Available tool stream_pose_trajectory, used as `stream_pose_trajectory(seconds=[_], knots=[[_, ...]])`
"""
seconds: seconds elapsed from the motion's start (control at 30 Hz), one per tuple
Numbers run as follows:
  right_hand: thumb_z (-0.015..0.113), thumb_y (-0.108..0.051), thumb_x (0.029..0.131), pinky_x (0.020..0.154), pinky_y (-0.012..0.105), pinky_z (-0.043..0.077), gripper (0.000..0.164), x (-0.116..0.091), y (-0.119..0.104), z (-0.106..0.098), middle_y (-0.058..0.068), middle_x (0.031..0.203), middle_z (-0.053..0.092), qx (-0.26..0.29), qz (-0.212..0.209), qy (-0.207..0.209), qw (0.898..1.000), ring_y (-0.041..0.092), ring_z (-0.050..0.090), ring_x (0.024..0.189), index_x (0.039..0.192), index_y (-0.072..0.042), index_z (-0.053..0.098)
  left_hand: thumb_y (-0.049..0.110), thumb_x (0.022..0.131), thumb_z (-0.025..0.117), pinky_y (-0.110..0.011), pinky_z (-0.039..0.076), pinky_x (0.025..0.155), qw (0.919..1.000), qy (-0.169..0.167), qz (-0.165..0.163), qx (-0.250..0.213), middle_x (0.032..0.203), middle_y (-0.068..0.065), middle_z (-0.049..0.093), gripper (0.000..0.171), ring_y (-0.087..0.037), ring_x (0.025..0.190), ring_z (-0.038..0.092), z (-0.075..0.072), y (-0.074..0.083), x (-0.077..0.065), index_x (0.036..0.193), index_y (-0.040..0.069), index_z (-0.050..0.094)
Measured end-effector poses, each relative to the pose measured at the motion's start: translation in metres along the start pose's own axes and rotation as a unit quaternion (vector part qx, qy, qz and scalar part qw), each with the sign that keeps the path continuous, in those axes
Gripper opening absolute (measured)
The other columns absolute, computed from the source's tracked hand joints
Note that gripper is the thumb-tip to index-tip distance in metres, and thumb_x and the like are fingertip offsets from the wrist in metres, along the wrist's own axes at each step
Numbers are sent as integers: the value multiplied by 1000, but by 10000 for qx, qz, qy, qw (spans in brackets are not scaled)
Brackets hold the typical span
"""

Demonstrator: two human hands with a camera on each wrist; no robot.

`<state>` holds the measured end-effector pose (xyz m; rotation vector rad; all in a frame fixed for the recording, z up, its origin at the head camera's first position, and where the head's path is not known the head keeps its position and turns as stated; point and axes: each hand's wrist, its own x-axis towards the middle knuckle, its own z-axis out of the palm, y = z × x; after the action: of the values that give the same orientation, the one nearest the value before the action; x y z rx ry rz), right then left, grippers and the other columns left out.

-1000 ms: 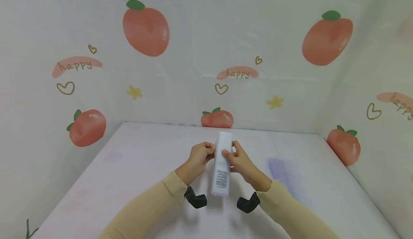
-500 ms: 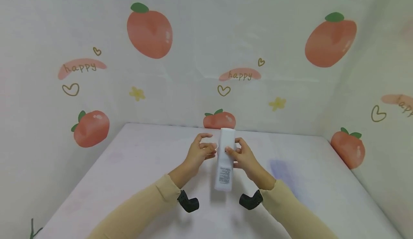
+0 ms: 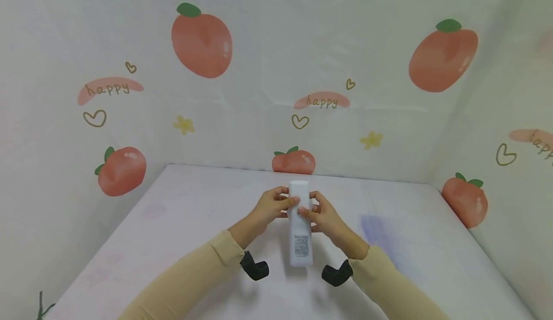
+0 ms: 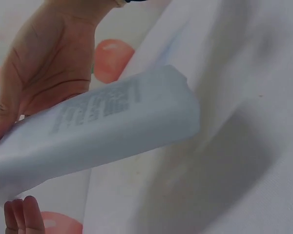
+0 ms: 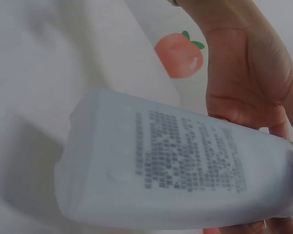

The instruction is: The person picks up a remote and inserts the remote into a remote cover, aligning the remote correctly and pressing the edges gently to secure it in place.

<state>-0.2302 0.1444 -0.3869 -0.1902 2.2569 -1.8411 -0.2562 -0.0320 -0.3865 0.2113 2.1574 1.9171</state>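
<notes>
A long white pack (image 3: 300, 248) with a block of small dark print on its lower front is held upright above the table. My left hand (image 3: 269, 208) grips its upper left side, thumb laid across the front face. From the other side my right hand (image 3: 328, 219) holds it too, its thumb (image 3: 306, 213) on the front a little lower. Up close in the right wrist view, the pack (image 5: 122, 161) has a frosted surface and rounded edges. In the left wrist view the lower end of the pack (image 4: 161, 107) casts a shadow on the table.
The table has a white cover (image 3: 181, 224) with a faint purple smear (image 3: 380, 236) on the right. A white backdrop (image 3: 259, 61) printed with red fruits rises behind and beside it. Black wrist cameras (image 3: 255, 266) sit under both sleeves.
My left fingers came off the pack's upper edge, spread beside it, then took hold again with the thumb on its front. The right hand kept its grip; the pack rose slightly, then came down.
</notes>
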Motion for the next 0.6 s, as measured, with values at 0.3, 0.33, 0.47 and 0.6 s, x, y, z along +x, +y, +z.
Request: stream_pose_trajectory(seconds=[0.3,0.33,0.47,0.6], knots=[[49,-28,102,79,48,58,36,-2,0,-16,25,117,58,-76,-124,-266,9995,26,67,91,127,-4,39,23,92,68,-38,58,82,9999,9,26,-99,112,-17,65,36,-18,88,66,-1,-3,0,116,-3,61],[48,-28,103,79,48,58,34,-1,0,-19,25,117,58,-92,-173,-175,9997,26,67,91,126,-3,42,23,92,68,-38,58,83,9999,29,24,-96,112,-16,65,36,-18,88,66,-1,-3,0,116,-3,61],[53,-21,100,76,43,59,28,6,-1,-26,20,111,60,-334,-366,163,9986,23,65,87,118,0,52,21,92,67,-39,57,84,9999,46,14,-120,113,-16,64,35,-17,89,65,-1,-4,0,117,-3,61],[58,-13,97,73,38,60,25,14,-3,-29,14,102,59,-440,-290,147,9985,19,64,80,113,6,55,18,93,66,-40,57,86,9997,-42,63,-251,113,-17,64,34,-17,90,64,-1,-4,-1,118,-4,60]])
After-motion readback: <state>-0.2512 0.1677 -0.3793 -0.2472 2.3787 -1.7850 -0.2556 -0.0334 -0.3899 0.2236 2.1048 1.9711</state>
